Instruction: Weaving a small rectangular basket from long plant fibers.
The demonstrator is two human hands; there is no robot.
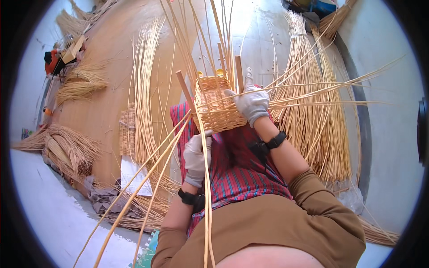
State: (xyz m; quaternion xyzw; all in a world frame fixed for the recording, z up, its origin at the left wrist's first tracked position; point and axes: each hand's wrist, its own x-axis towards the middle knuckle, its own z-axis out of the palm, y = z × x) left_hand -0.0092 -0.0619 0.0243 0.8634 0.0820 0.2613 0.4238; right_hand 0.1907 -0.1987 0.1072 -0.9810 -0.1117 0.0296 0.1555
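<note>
Spreading out beneath everything, the brown floor (114, 89) is filling the view, with a big pale bundle of rods (319, 129) lying off to the right. Closer in, a striped cloth (250, 178) is covering the lap, and at its far end, between the hands, the woven basket (219, 118) is sitting. Weaving is looking well under way here: the near wall is showing tight rows, yet the tall rods (216, 22) are rising bare and the loose strands (206, 196) are trailing unworked, so plenty is seemingly remaining. Two wooden posts (185, 89) are standing at the corners beside the weave. Now the gloved right hand (251, 100) is touching the right wall, index pointing up by a post, thumb lapping over the edge; the other fingers are hiding, so I cannot tell their grip. The gloved left hand (195, 158) is resting below the near-left corner, strands crossing it, its finger closure likewise unclear. Tiny yellow clips (220, 72) are perching at the far end.
</note>
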